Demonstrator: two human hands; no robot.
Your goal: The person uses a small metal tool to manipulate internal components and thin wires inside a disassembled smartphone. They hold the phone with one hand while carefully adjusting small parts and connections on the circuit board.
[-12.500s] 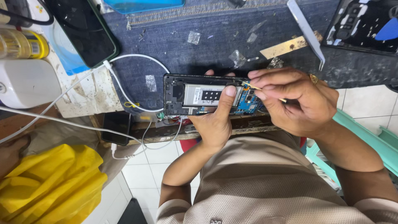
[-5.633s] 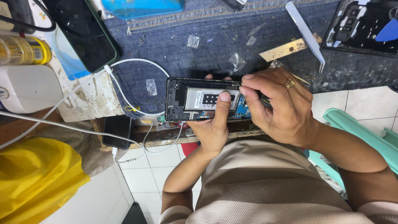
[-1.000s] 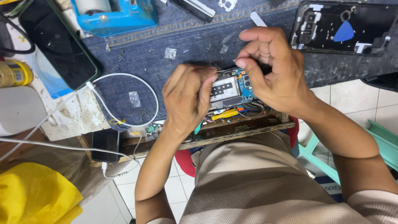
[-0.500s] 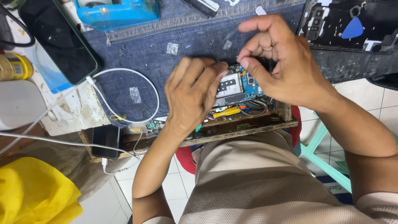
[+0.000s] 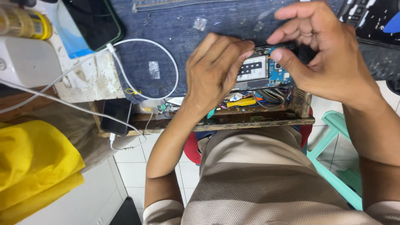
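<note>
**A:** What occupies the centre of the view?

**B:** An opened phone (image 5: 266,68) with its back removed, showing a pale battery label and a blue circuit board. It lies on a denim cloth (image 5: 175,33) covering the surface, near the front edge.

**A:** How does the left hand (image 5: 214,73) stand?

**B:** Palm down over the phone's left half, fingers curled together and pressing on the body; their tips reach the phone's upper edge. It hides that end of the phone.

**A:** And the right hand (image 5: 329,58)?

**B:** Clamped on the phone's right end: the thumb lies at the circuit board and the index finger on the upper edge, the other fingers arched above.

**A:** What lies around it?

**B:** A white cable (image 5: 143,46) loops across the cloth to a dark-screened phone (image 5: 93,21) at upper left. A second small phone (image 5: 116,116) sits in a wooden tray (image 5: 258,121) below the front edge, beside a yellow-handled tool (image 5: 241,102) and loose wires. A yellow cloth (image 5: 37,166) lies at lower left, a white box (image 5: 27,62) and a yellow bottle (image 5: 25,23) at far left, and a black phone cover (image 5: 371,21) at upper right, well apart from the hands.
</note>
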